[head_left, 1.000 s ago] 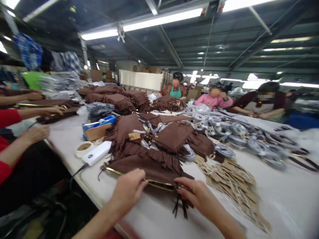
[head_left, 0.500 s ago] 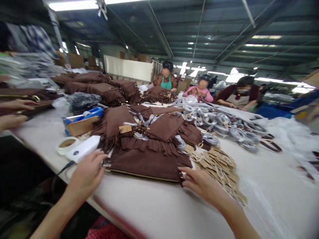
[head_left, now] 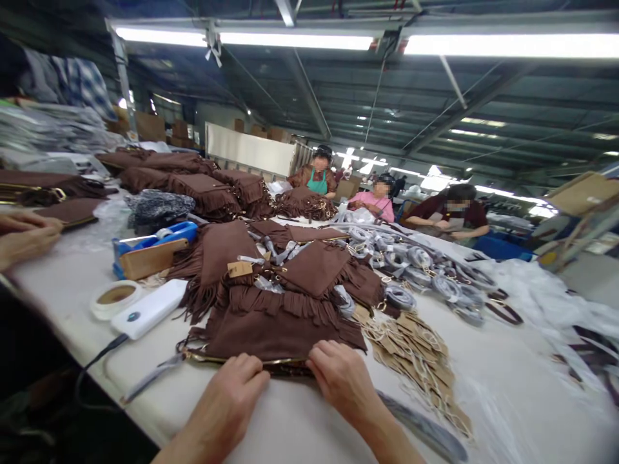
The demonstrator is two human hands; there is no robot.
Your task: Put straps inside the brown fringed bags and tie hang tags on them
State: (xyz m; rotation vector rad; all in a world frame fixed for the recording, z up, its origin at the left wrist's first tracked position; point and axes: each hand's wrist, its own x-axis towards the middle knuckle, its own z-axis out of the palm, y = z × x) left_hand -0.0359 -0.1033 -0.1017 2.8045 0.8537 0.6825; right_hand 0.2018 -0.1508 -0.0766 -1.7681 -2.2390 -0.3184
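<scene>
A dark brown fringed bag (head_left: 285,328) lies flat on the table, its fringe on the far side and its gold zip (head_left: 207,357) along the near edge. My left hand (head_left: 242,380) has its fingers curled over that edge near the middle. Closed on the same edge farther right is my right hand (head_left: 333,370). Between them the zip edge gapes a little; the fingertips are partly hidden. A wrapped strap end (head_left: 155,377) sticks out at the bag's left, and a grey wrapped strap (head_left: 425,425) lies by my right forearm.
Several brown bags (head_left: 207,193) are heaped behind. Paper tags with strings (head_left: 416,361) and coiled wrapped straps (head_left: 401,258) lie to the right. A white device (head_left: 149,309), a tape roll (head_left: 116,299) and a blue tape dispenser (head_left: 155,248) stand left. A co-worker's hands (head_left: 29,238) are at far left.
My hands have moved inward from the bag's two ends to the middle of its zip edge and closed on it. The straps now show at either side.
</scene>
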